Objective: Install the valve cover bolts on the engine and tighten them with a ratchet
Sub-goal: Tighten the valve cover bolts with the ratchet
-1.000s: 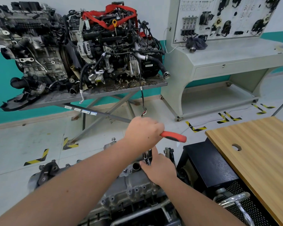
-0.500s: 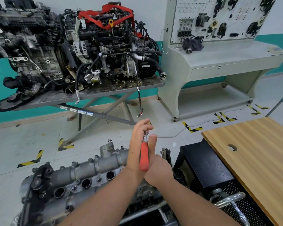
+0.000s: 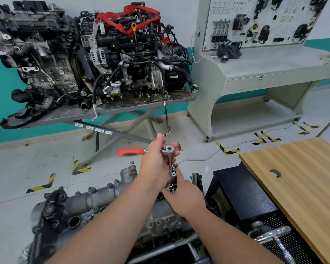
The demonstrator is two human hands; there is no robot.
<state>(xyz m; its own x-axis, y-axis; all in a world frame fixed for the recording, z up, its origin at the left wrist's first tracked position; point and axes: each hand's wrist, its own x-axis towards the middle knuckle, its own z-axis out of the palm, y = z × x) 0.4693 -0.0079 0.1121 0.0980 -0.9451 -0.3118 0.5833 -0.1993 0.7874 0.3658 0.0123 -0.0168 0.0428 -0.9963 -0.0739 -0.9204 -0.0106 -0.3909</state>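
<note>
Ratchet (image 3: 167,149) with extension (image 3: 170,170) seated at the far right end of the valve cover (image 3: 103,195). The left hand (image 3: 156,161) grips the ratchet head, red handle pointing left; the right hand (image 3: 183,195) pinches the lower end of the extension against the cover (the bolt itself is hidden beneath the fingers). Probable risks: with the extension tilted, the socket may slip off the bolt head or cross-thread it, and fingers so close to the socket could be nipped.
</note>
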